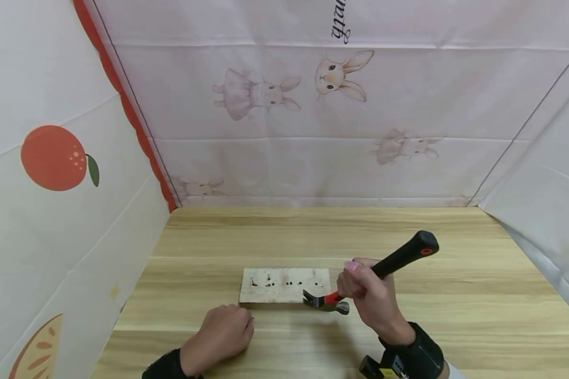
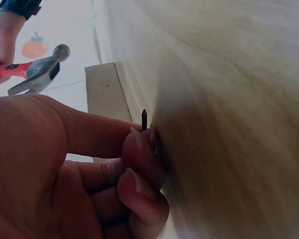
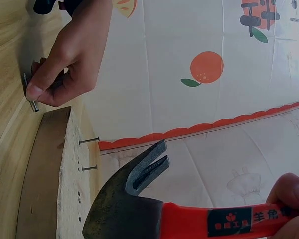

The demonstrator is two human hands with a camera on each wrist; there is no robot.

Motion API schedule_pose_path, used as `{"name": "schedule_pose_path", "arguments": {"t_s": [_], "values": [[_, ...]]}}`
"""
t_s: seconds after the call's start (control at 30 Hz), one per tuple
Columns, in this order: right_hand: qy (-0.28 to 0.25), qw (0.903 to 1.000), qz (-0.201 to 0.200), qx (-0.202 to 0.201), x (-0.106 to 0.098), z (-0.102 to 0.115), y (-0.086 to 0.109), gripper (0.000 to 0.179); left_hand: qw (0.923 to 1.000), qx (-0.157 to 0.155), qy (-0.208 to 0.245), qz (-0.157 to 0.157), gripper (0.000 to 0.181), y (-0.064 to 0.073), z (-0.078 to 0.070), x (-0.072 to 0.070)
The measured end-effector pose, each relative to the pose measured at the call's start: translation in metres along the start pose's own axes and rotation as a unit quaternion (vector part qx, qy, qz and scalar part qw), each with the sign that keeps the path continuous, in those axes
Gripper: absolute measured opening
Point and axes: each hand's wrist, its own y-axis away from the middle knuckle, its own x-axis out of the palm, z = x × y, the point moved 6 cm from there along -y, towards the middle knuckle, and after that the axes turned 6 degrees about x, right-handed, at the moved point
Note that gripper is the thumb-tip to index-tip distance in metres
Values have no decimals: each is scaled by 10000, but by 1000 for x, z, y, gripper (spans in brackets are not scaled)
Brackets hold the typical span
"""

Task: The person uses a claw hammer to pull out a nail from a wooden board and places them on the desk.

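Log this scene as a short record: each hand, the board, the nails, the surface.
Left hand: pinches a loose nail close to the near side of the board
Right hand: grips a claw hammer by its handle
Board: lies flat, dark spots across its top face
Standing nails: two, sticking up near the board's left end
Surface: wood-grain table

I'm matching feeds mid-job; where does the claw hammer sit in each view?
Head: claw hammer low, right of centre.
Left wrist: claw hammer upper left.
Right wrist: claw hammer along the bottom, handle running right.
Shared landmark: wooden block, low centre in head, left of centre in left wrist, lower left in right wrist.
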Motion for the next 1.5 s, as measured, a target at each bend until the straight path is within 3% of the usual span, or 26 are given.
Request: {"name": "schedule_pose_path", "arguments": {"t_s": [0.3,0.53,0.7,0.8,0.93,1.1,1.27,1.5], "values": [[18,10000,-29,-18,1,0,2,40,9991,48,292,291,33,-1,2,4],[23,10000,6,82,2,-3,2,40,9987,70,405,314,32,1,0,-2],[140,9998,12,106,7,-4,-9,40,9968,-153,748,217,23,4,3,-25],[524,9977,-184,399,10,-9,-22,40,9962,-337,799,-34,24,0,14,-45],[1195,9857,-393,1118,15,-23,-42,41,9945,-529,771,-478,29,-10,36,-63],[2184,9601,-337,1714,25,-43,-66,43,9920,-208,980,-772,72,-28,51,-64],[2797,9331,-185,2252,43,-54,-82,42,9894,331,1316,-521,104,-44,55,-50],[3122,9194,-89,2390,59,-61,-93,41,9841,639,1657,20,105,-53,55,-26]]}}
